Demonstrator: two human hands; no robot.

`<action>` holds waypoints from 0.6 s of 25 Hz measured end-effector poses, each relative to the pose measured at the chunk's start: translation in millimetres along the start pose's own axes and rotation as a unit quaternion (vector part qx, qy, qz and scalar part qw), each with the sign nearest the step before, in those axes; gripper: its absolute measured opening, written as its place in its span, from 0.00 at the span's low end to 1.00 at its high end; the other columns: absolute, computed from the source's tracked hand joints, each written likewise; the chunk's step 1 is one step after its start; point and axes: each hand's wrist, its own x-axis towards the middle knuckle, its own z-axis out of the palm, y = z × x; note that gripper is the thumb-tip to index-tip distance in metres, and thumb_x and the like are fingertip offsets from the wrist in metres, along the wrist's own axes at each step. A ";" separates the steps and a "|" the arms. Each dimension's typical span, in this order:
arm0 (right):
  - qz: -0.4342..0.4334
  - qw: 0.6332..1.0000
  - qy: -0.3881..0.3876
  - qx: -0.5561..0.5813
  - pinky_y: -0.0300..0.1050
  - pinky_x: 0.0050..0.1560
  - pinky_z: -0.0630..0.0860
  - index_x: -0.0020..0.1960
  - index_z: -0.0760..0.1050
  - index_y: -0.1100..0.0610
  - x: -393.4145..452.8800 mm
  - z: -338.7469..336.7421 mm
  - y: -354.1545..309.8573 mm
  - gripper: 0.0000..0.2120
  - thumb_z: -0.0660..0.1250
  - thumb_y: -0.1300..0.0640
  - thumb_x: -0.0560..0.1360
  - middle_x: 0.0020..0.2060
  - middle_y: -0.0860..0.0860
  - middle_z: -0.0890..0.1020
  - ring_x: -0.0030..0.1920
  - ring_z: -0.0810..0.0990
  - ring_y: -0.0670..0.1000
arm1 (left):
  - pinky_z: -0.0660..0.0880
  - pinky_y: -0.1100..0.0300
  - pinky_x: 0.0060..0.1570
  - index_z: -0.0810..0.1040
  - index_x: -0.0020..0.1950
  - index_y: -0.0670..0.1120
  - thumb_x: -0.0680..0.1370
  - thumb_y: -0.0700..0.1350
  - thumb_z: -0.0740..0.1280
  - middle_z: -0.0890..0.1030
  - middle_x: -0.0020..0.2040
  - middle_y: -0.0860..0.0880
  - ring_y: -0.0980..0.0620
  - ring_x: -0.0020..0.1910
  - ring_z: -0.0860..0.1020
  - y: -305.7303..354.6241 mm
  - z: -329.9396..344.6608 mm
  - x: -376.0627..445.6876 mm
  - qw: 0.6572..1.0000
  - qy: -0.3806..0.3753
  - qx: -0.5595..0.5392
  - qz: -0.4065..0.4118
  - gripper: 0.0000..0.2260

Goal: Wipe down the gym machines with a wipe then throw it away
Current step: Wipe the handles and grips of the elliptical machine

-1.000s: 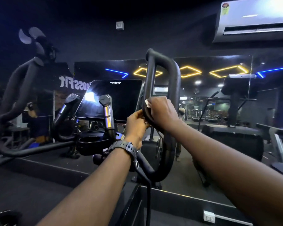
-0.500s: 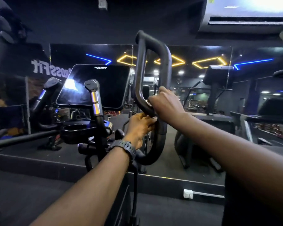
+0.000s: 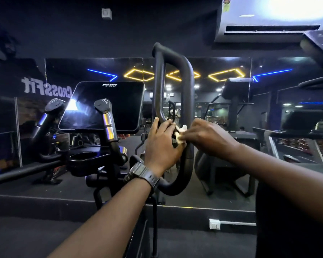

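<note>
Since a second ago, right hand (image 3: 205, 135) is lifting off the loop handle (image 3: 187, 101), pinching the wipe (image 3: 180, 134); left hand (image 3: 161, 146) is gripping the handle at 9 o'clock.

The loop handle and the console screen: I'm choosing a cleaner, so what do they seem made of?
Loop handle: looks like a metal tube under a matte black rubbery or painted coating; it is dull, with only a soft sheen. Console screen: glossy black glass or hard plastic, since it mirrors a bright light patch. The wipe between the left hand and right hand looks like thin crumpled paper or cloth.
</note>
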 end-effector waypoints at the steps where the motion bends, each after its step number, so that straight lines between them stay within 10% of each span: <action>1: -0.012 1.000 0.016 -0.015 0.47 0.34 0.78 0.55 0.82 0.51 -6.5 0.0 -0.6 0.10 0.70 0.60 0.74 0.48 0.48 0.85 0.43 0.77 0.51 | 0.57 0.47 0.76 0.71 0.72 0.46 0.76 0.53 0.69 0.69 0.74 0.50 0.47 0.78 0.55 -2.5 1.1 -0.9 1.000 -0.021 0.002 0.016 0.26; 9: 0.049 0.985 0.122 0.115 0.46 0.42 0.77 0.55 0.82 0.56 -42.5 25.3 -30.3 0.18 0.56 0.49 0.82 0.47 0.53 0.82 0.46 0.78 0.53 | 0.49 0.56 0.78 0.67 0.76 0.43 0.74 0.39 0.59 0.65 0.77 0.48 0.51 0.79 0.55 4.1 2.0 -14.1 0.999 -0.049 -0.018 0.015 0.28; 15: 0.090 0.962 0.212 0.144 0.55 0.39 0.78 0.56 0.81 0.56 -29.6 45.2 2.9 0.16 0.57 0.55 0.78 0.44 0.55 0.78 0.46 0.76 0.57 | 0.69 0.51 0.68 0.80 0.61 0.43 0.77 0.39 0.60 0.81 0.62 0.46 0.49 0.64 0.76 34.6 18.7 -7.0 0.998 0.059 -0.007 -0.036 0.16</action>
